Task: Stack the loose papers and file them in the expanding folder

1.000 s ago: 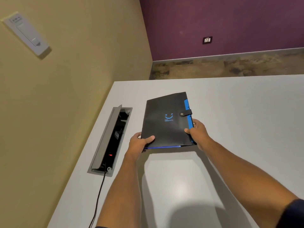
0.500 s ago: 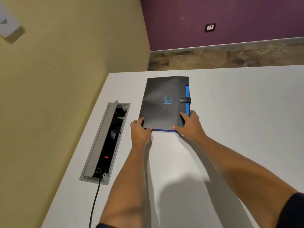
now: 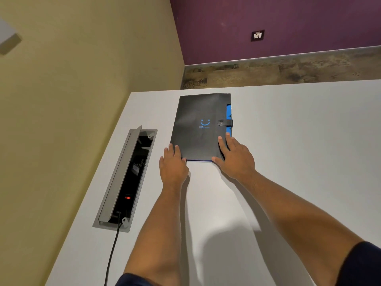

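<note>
Folder: black expanding folder point(image 3: 201, 126) flat on the white counter point(image 3: 299, 141), near the far edge, strap snapped shut.
Left hand point(image 3: 173, 168): open, fingers spread, touching the folder's near left corner, gripping nothing.
Right hand point(image 3: 235, 157): open, flat on the near right corner, over the blue edge.
Papers: none in view.
Risk: further push may slide the folder off the far edge; snap could pop open.
Markings: blue smile logo point(image 3: 205, 122); small text beneath, too small to read.
</note>
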`<state>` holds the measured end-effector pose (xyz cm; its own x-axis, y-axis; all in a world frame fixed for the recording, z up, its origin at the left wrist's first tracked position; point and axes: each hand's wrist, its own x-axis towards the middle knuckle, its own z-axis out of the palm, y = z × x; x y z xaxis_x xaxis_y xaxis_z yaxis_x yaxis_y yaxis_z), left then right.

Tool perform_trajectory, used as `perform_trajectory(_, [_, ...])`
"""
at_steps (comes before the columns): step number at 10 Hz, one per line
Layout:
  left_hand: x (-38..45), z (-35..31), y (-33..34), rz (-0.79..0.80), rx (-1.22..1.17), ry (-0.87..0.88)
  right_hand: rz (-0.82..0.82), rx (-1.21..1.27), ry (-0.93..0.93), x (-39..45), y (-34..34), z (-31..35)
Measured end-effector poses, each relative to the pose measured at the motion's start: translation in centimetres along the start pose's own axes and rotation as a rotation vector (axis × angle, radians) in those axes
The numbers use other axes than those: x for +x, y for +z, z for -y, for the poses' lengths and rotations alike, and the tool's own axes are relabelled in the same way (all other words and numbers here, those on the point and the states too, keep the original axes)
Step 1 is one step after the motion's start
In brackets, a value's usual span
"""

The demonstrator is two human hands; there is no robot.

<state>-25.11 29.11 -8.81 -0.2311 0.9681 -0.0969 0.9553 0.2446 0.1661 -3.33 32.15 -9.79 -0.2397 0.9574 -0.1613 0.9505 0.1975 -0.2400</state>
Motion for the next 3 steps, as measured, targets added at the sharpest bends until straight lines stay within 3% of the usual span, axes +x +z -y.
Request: perform_trajectory(3, [-8.6,-4.6,-0.3,-0.135,0.037,0.261,-0.296,-0.025,-0.045,-9.6,-1.1,-4.9])
